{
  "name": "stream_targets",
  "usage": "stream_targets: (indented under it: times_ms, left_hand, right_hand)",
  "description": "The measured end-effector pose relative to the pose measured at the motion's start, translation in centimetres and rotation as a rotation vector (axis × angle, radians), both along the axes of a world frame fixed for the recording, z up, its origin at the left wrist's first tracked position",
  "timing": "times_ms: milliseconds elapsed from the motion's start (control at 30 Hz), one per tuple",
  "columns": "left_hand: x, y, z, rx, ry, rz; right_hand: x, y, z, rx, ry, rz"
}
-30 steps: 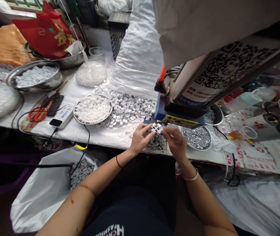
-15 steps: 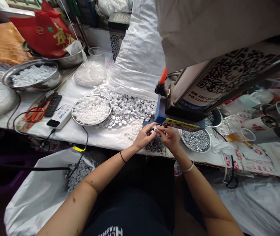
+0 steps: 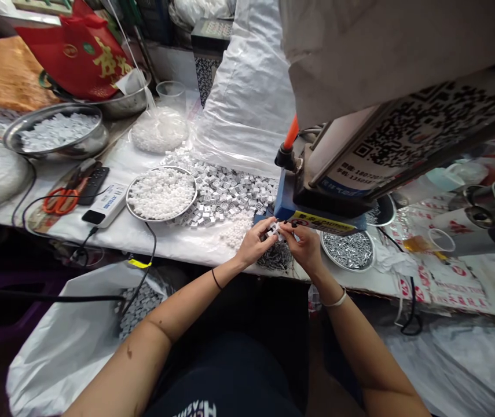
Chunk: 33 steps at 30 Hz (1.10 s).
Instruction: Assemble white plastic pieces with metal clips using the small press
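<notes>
The left hand [image 3: 253,244] pinches a small white block cluster [image 3: 274,230] between thumb and fingers; the right hand [image 3: 305,250] has its fingertips closed on the other side; the piece sits between them, just in front of the blue press head [image 3: 288,201]; I see silvery pins [image 3: 348,250] heaped near the right hand, loose blocks [image 3: 230,194] spread beyond the left.

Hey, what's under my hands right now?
Below your left hand and right hand, which hold a small white piece, a pile of dark, metallic-looking bits shows between them. Your hands cover whatever lies directly beneath, so I can't tell that part.
</notes>
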<state>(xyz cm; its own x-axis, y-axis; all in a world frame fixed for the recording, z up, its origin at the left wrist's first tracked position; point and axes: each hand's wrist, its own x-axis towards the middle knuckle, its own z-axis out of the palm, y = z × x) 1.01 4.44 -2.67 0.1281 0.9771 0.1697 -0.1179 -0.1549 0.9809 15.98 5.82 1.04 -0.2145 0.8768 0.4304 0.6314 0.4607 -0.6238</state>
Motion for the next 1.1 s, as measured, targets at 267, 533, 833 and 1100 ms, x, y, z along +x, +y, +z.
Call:
stream_targets:
  times_ms: [267,533,833,1100]
  left_hand:
    - [-0.1,0.4,-0.5,-0.016,-0.054,-0.014]
    - [-0.7,1.5,0.7,0.079,0.090,0.011]
    - [-0.4,1.7,0.3,0.005,0.037,-0.001]
    - [1.1,1.5,1.2,0.012,0.089,0.078]
  right_hand:
    - [0.3,0.1,0.0,0.088,-0.218,0.148]
    - [1.4,-1.3,0.0,0.128,-0.296,0.100]
    - [7.3,-3.9,-8.3,0.084,-0.571,-0.076]
    - [8.5,-2.4,-5.6,-0.096,-0.175,-0.166]
